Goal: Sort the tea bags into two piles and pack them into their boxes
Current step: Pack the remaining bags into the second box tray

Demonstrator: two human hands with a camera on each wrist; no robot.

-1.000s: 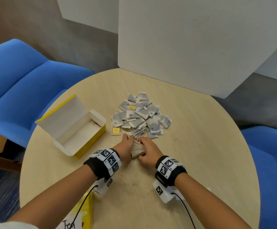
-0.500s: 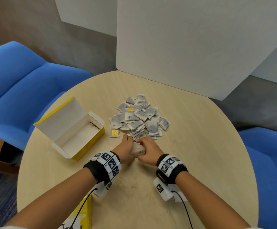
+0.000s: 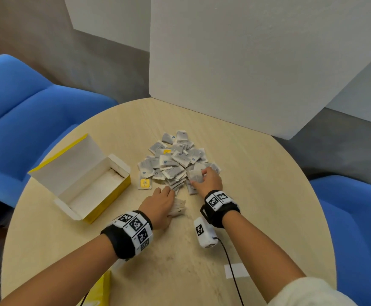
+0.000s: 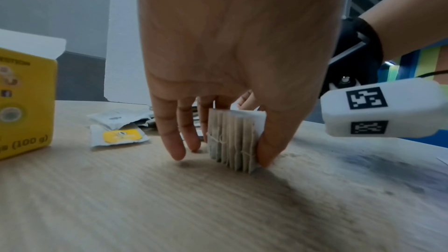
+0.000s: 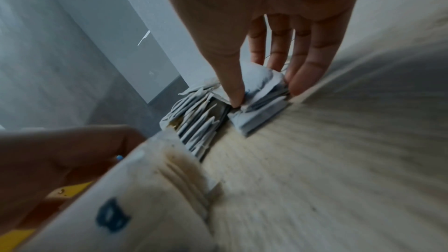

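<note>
My round pale beige wood-grain worktop [image 3: 257, 184] has some dull grey smudging near me. The open cardboard box [image 3: 105, 195] is bright yellow outside and plain white inside, with dark print on its yellow end in my left wrist view. The loose pile of paper tea bags [image 3: 175, 162] is mostly greyish white with little blue marks, and one flat tea bag with a yellow tag [image 3: 144, 183] sits off-white with that yellow patch. The little stack of tea bags [image 4: 232, 139] in my left grip is beige-grey with pale strings. Both my wristbands [image 3: 131, 234] are black with white squares printed in black pixel patterns. The upholstered chairs [image 3: 25, 120] are vivid blue, and the foam board [image 3: 246, 62] is off-white.
</note>
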